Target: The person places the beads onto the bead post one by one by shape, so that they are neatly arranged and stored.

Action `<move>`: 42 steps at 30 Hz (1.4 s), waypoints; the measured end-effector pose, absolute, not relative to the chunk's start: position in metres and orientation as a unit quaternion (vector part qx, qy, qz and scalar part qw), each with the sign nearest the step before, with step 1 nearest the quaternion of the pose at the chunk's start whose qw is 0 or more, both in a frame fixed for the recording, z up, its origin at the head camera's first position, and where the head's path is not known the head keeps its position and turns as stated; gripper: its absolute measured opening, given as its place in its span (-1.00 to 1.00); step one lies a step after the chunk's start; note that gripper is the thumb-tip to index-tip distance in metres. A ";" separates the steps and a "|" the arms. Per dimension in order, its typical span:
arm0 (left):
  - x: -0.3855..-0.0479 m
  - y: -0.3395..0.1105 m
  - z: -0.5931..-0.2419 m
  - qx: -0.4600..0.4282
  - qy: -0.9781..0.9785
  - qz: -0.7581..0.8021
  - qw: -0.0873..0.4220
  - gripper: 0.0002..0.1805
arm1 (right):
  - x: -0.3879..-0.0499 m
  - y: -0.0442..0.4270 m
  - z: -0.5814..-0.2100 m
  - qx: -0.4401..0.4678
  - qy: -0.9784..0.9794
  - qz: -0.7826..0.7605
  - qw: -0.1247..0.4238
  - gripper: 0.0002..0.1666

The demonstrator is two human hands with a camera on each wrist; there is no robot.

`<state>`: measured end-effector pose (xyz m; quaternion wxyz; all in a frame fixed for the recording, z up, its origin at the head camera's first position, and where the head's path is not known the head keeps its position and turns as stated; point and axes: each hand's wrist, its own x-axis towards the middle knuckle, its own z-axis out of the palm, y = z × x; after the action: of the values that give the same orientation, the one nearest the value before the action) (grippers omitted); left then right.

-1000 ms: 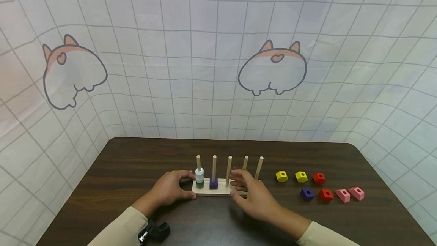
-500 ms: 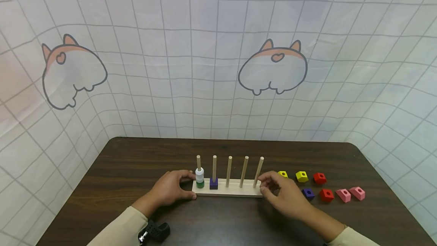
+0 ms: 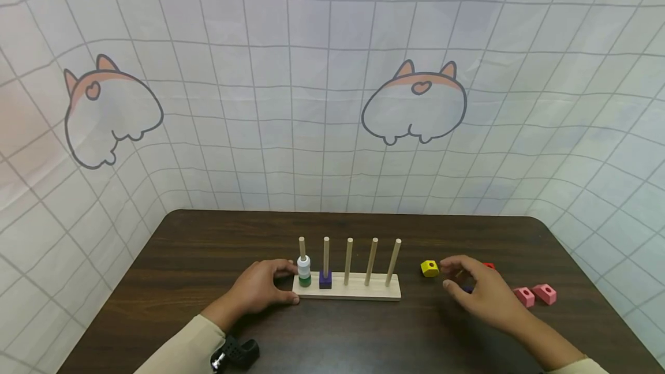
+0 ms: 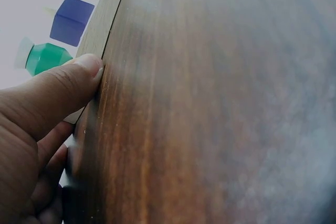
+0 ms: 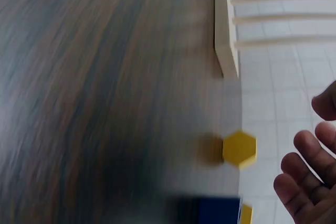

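A wooden peg board [image 3: 358, 290] with several upright pegs lies on the table. White beads [image 3: 303, 266] sit above a green bead [image 3: 305, 280] on its leftmost peg, and a purple block [image 3: 325, 280] is on the peg beside it. My left hand [image 3: 256, 288] grips the board's left end, its thumb [image 4: 68, 85] against the front edge. Fingers spread and holding nothing, my right hand [image 3: 485, 293] hovers over the loose blocks, just right of a yellow block [image 3: 429, 269]. It covers several blocks; slivers of red and purple show past it.
Two pink blocks [image 3: 544, 294] lie right of my right hand, and part of a red block [image 3: 489, 265] shows behind it. A black strap [image 3: 240, 352] is on the left wrist. A white grid-patterned curtain [image 3: 332, 103] surrounds the dark wooden table [image 3: 234, 235].
My right hand has moved right, from over the peg board past its right end to the loose blocks, now hiding some of them. The left hand and the board stay put.
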<state>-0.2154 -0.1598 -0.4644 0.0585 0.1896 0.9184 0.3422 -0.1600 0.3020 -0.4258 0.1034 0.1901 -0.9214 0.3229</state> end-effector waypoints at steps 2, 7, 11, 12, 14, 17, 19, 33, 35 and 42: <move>-0.215 -0.160 -0.464 0.187 0.918 0.345 0.060 -0.43 | -0.159 0.309 -0.426 0.191 -0.924 0.317 0.097 -0.63; -0.215 -0.159 -0.463 0.187 0.918 0.345 0.061 -0.43 | -0.157 0.325 -0.428 0.190 -0.930 0.296 0.106 -0.59; -0.215 -0.159 -0.463 0.185 0.917 0.347 0.061 -0.43 | -0.155 0.338 -0.428 0.183 -0.941 0.265 0.105 -0.55; -0.215 -0.159 -0.462 0.185 0.917 0.347 0.062 -0.43 | -0.155 0.341 -0.429 0.183 -0.943 0.260 0.099 -0.54; -0.215 -0.160 -0.462 0.184 0.917 0.347 0.063 -0.43 | -0.155 0.345 -0.430 0.180 -0.948 0.248 0.088 -0.52; -0.216 -0.160 -0.462 0.184 0.917 0.347 0.066 -0.43 | -0.155 0.350 -0.432 0.177 -0.951 0.241 0.074 -0.51; -0.216 -0.161 -0.462 0.183 0.918 0.346 0.067 -0.43 | -0.155 0.352 -0.433 0.175 -0.954 0.234 0.068 -0.51; -0.216 -0.161 -0.463 0.181 0.918 0.347 0.066 -0.43 | -0.161 0.351 -0.436 0.189 -0.954 0.230 0.035 -0.55; -0.216 -0.161 -0.463 0.182 0.918 0.346 0.065 -0.43 | -0.163 0.350 -0.437 0.189 -0.956 0.221 0.030 -0.56; -0.217 -0.161 -0.464 0.179 0.920 0.343 0.064 -0.43 | -0.167 0.345 -0.437 0.178 -0.964 0.199 0.015 -0.62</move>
<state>-0.2167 -0.1613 -0.4643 0.0641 0.1793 0.9200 0.3427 -0.1667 0.3447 -0.4368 0.0148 0.1783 -0.9635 0.1990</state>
